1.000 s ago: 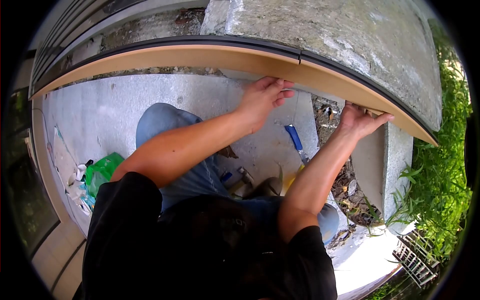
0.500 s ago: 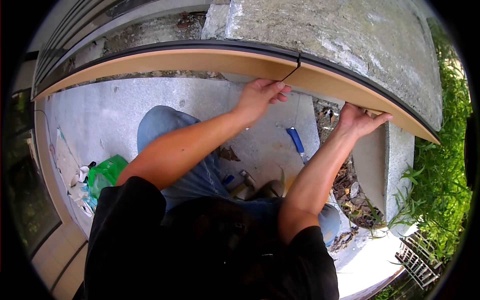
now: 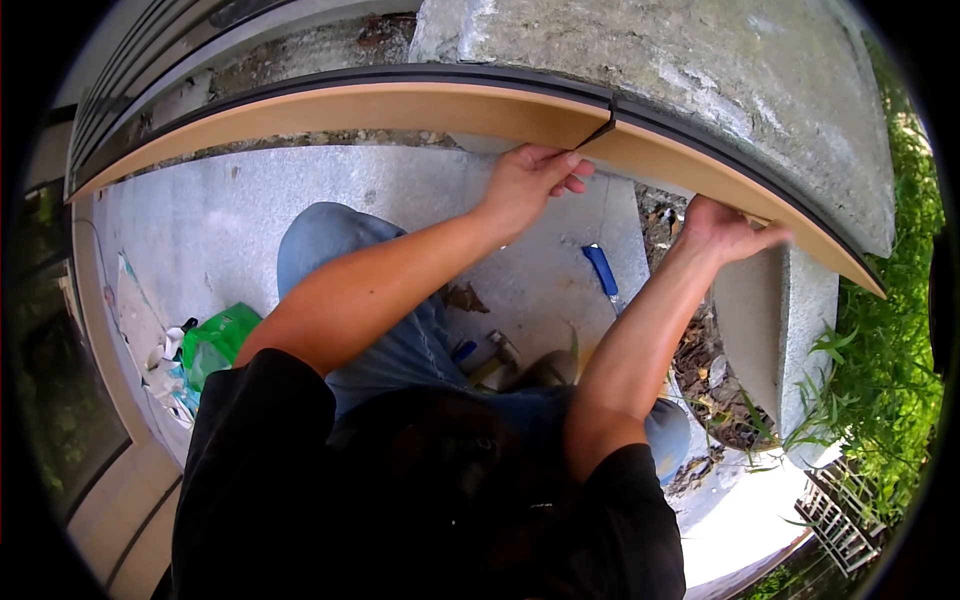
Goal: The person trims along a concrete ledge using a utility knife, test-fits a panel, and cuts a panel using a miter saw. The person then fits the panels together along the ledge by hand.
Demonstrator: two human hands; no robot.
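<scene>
Two long tan boards with a dark upper edge meet end to end across the top of the view, with a narrow dark gap between them. My left hand (image 3: pixel 530 188) pinches the lower edge of the left board (image 3: pixel 400 112) close to this gap, thumb and forefinger together. Under the right board (image 3: pixel 690 160), my right hand (image 3: pixel 722 232) grips its lower edge; the thumb sticks out to the right, slightly blurred, and the other fingers are hidden behind the board.
A blue utility knife (image 3: pixel 600 270) lies on the grey slab (image 3: pixel 240 200) between my arms. Left of my knee is a green plastic bag (image 3: pixel 222 340) beside scraps. Rough concrete block (image 3: pixel 660 50) stands behind the boards. Dry leaves (image 3: pixel 715 395) and green plants (image 3: pixel 880 340) are at right.
The gap between the two boards looks wider and more slanted at its lower end. Both hands keep their places on the boards, and the view has shifted a little.
</scene>
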